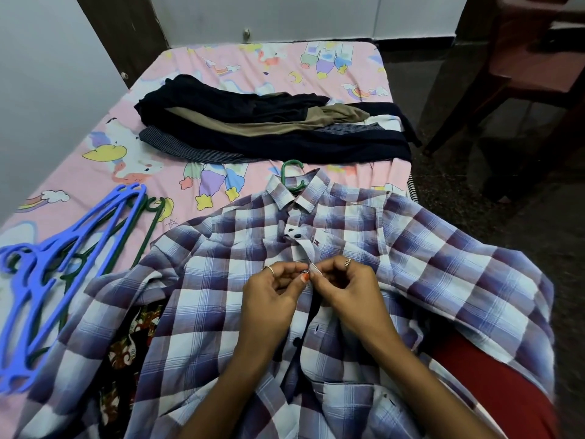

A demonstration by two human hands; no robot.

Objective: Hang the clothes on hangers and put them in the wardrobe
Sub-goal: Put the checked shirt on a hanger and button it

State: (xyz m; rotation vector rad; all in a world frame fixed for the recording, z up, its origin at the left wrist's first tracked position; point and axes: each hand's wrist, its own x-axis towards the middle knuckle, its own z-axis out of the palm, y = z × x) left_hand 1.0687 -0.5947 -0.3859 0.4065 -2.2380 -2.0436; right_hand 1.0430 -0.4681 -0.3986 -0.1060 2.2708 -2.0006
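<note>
A purple and white checked shirt lies spread face up on the bed, collar away from me. A green hanger hook sticks out of its collar; the rest of that hanger is hidden inside the shirt. My left hand and my right hand meet at the shirt's front placket, below the top dark button. Both pinch the placket edges between thumb and fingers. A pile of blue and green hangers lies at the left of the bed.
A stack of dark and khaki folded clothes lies across the middle of the pink cartoon bedsheet. A dark patterned garment peeks out under the shirt's left side. A dark chair stands on the floor at the right.
</note>
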